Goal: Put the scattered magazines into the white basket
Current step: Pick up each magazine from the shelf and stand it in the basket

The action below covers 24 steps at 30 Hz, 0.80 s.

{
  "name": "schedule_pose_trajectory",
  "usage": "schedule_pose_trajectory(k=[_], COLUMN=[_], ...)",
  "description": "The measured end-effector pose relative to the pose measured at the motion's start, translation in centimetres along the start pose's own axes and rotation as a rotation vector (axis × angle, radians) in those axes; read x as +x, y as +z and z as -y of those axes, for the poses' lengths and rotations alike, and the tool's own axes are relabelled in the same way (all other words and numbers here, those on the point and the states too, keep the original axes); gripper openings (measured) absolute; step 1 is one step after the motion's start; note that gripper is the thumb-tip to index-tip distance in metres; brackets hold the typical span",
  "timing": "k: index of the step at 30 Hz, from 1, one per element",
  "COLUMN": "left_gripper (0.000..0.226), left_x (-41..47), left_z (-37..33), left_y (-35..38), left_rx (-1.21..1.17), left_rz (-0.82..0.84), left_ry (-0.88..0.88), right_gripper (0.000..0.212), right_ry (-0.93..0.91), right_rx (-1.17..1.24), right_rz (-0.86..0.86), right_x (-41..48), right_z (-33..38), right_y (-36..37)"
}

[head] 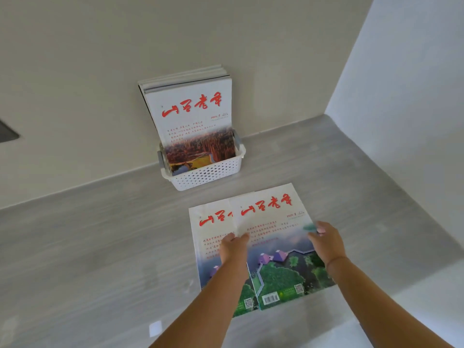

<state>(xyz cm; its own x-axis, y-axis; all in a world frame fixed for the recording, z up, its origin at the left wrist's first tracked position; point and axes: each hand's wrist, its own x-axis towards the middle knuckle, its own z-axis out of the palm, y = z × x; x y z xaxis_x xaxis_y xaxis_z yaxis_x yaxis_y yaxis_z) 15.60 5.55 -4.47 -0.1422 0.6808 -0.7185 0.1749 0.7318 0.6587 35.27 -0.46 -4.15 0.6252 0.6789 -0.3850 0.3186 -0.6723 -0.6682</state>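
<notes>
Flat on the counter (100, 247), top magazine (278, 237) points its title toward the white basket (206, 175), left hand (233, 248) pinching its edge, right hand (326, 241) open.

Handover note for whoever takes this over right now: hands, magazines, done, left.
Left hand: on the left edge of the top magazine, seemingly pinching it. Right hand: at its right edge, grip unclear.
White basket stands against the wall with several magazines upright in it.
Two remain flat on the counter, overlapping: the top one and a second magazine partly under it.
Left: lift each and stand it in the basket.
</notes>
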Motion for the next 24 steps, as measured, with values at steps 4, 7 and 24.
schedule_pose_trajectory(k=[4,7,24], left_gripper=[0.036,0.038,0.033], left_x=[1.0,0.8,-0.7], left_z=[-0.9,-1.4,-7.9], left_y=[-0.1,-0.4,-5.8], left_rx=[-0.097,-0.072,0.079], left_rz=[0.105,0.163,0.361], left_ry=[-0.111,-0.124,0.364], right_gripper=[0.032,0.034,0.020], right_ry=[0.042,0.061,-0.004], right_rx=[0.058,0.063,0.332], right_rz=[0.065,0.146,0.499], right_x=[0.0,0.1,2.5], right_z=[0.0,0.0,5.3], right_y=[-0.6,-0.8,-1.4])
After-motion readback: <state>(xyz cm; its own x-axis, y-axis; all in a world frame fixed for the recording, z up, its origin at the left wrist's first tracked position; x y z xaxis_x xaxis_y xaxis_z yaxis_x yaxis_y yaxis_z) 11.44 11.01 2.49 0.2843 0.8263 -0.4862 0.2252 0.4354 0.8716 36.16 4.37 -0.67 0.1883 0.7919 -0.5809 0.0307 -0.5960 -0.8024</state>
